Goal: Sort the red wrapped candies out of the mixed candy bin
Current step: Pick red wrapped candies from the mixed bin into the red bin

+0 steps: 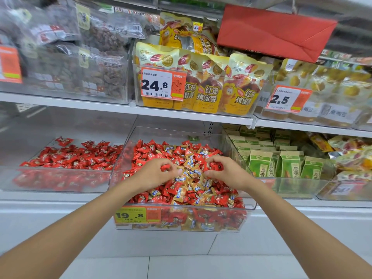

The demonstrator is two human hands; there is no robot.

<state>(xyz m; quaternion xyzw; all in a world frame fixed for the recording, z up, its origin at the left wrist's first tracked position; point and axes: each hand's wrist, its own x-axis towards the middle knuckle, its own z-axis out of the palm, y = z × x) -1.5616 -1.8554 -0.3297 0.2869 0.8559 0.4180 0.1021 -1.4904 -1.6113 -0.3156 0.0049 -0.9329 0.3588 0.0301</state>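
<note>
Candies (165,168) seemingly pinched by left hand (154,175), right hand (224,172).

Reaching in from 7 and 5 o'clock. Pinching red candies (165,168) in curled left hand (154,174) and right hand (224,171).

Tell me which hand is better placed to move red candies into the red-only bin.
Probably the left hand: it pinches a red candy and is nearer the red-only bin, which stands left of the mixed bin.
</note>
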